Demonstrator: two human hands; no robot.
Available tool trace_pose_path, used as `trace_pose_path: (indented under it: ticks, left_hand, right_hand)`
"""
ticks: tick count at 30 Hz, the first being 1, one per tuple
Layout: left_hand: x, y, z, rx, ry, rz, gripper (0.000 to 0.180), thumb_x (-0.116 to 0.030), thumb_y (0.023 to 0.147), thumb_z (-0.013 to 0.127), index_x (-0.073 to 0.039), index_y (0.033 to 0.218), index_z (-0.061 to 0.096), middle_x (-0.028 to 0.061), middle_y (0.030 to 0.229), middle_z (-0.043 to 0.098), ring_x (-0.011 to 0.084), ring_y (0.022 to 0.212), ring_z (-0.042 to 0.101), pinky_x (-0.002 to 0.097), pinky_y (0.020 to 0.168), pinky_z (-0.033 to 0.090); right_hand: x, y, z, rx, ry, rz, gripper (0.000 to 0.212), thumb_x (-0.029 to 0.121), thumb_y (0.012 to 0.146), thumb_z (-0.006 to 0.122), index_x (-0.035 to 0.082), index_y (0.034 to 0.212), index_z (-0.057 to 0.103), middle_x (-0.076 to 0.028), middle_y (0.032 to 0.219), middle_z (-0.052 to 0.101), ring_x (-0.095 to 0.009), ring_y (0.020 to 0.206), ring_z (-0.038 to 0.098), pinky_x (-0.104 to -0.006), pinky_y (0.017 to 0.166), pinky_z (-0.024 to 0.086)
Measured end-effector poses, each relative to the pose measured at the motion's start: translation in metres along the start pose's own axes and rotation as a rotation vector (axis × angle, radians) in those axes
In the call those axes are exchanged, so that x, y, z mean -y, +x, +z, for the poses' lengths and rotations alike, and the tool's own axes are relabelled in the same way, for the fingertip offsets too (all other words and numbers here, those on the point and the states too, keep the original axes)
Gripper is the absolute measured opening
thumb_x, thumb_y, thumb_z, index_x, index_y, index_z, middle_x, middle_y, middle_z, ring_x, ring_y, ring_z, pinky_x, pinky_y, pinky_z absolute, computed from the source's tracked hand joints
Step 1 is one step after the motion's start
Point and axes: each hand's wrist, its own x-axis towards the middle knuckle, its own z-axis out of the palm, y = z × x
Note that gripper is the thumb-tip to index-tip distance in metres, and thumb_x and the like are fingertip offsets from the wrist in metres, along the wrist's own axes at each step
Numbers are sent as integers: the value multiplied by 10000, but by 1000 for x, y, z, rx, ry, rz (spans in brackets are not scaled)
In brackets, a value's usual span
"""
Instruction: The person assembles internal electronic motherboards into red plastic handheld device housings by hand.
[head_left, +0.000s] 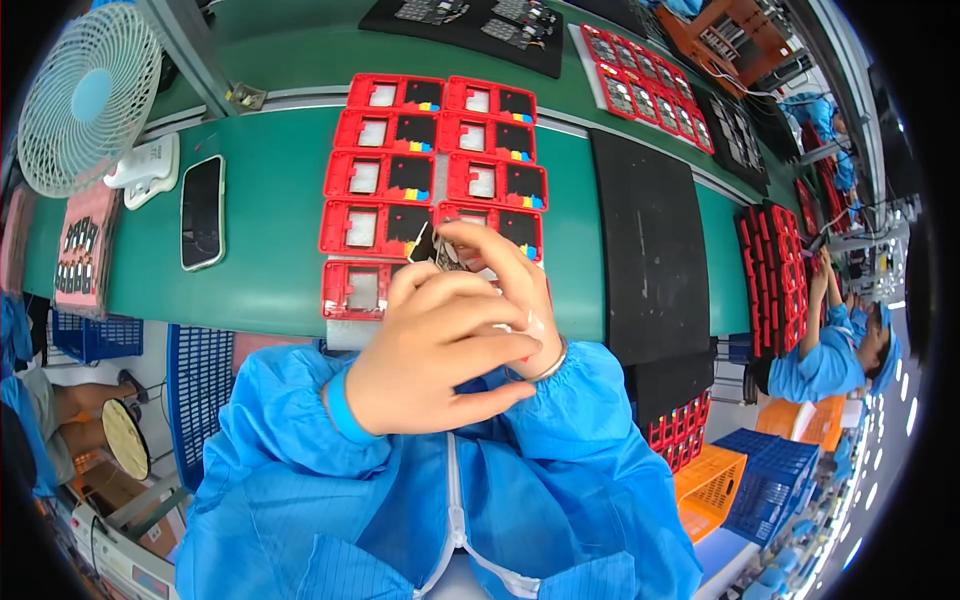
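My right hand (508, 272), with a silver bracelet at the wrist, curls its fingers around a small dark-and-silver electronic part (447, 256). Most of that part is hidden by the fingers. Lying across it from the left is my left hand (430, 345), which wears a blue wristband (347, 408). Its fingers are spread, and some tips touch the right hand near a bit of clear or whitish film (534, 324). Beneath and beyond both hands, red plastic housings (388, 228) stand in two columns, each with a pale window, a black area and coloured wires.
A black mat (655, 260) lies to the right on the green bench (260, 250). A phone (203, 212) and a fan (90, 95) stand left. Farther back are a red tray of boards (645, 85) and black foam with parts (470, 30). A co-worker (830, 350) sits far right.
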Motion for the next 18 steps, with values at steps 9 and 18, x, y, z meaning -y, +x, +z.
trace_pose_path:
  ticks: [9,18]
  left_hand:
    - [60,-93,-65,-35,167,-477,843,-133,629,885,-113,1380,504,130,1341,557,357,1250,519,435,1052,403]
    - [77,-112,-60,-92,40,-546,821,-110,666,862,-121,1404,503,109,1328,591,325,1234,545,431,1048,406]
  right_hand:
    - [-2,4,41,155,-300,-165,458,23,682,812,68,1121,690,-132,1145,675,-342,1048,627,-421,913,523]
    - [-1,13,54,265,-523,-279,476,21,643,825,96,1101,720,-114,1195,644,-334,1094,602,-433,938,510]
